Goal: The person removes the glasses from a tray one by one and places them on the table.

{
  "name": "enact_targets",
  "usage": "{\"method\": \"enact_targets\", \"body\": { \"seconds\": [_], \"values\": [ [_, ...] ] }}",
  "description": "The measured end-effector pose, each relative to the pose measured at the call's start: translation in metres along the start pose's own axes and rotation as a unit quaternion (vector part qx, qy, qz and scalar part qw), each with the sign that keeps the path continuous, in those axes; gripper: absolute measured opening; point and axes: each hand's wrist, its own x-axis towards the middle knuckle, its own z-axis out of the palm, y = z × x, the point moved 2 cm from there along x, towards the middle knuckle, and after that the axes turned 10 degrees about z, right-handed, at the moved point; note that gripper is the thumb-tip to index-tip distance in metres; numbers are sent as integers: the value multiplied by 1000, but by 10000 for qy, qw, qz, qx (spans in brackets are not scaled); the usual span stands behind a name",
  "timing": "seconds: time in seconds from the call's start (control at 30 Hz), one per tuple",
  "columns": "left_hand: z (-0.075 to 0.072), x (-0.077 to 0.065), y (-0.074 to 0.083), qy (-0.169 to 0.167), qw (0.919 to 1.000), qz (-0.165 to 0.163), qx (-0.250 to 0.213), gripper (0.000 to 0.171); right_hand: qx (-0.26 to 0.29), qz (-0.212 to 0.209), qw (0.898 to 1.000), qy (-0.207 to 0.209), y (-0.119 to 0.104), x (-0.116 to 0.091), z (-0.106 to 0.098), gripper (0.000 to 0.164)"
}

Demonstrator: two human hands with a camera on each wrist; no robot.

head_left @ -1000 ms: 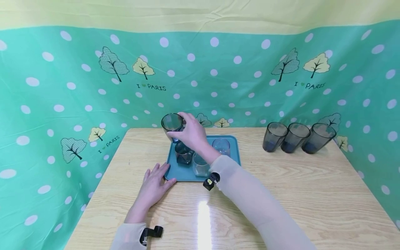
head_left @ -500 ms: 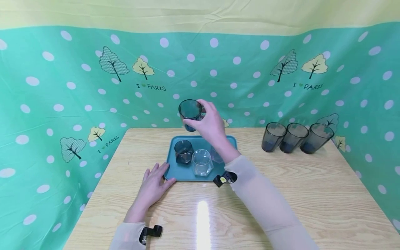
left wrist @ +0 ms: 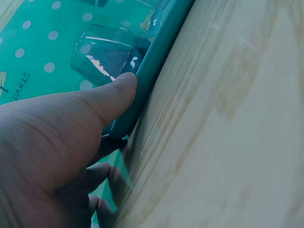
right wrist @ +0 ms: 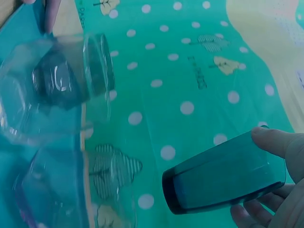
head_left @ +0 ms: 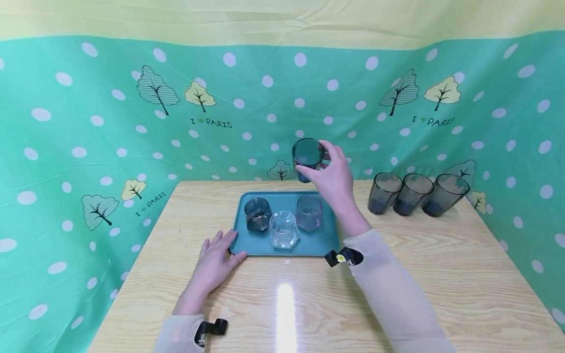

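Nearest, the left hand (head_left: pixel 215 262) rests, fingers spread, on the counter (head_left: pixel 247 304), touching the near left corner of the tray (head_left: pixel 317 245), where three short glasses (head_left: pixel 284 230) stand. Farther off, the right hand (head_left: pixel 332 176) pinches a dark glass (head_left: pixel 307 159) near its rim, raised at the tray's far side. It has swung rightward, bringing it nearer three tall glasses (head_left: pixel 413 193).

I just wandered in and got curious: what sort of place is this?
Perhaps a staged filming corner: a patterned cloth hangs behind a wooden table, and small black devices sit at both wrists.
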Motion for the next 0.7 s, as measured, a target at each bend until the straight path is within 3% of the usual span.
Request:
{"method": "enact_targets", "body": {
  "seconds": [0.33,0.7],
  "values": [
    [-1,0,-1,44,10000,23,-11,76,-248,245,9983,460,37,3,-32,86],
    [2,1,-2,19,10000,5,5,76,-610,693,9937,629,78,-3,-44,90]
  ]
}}
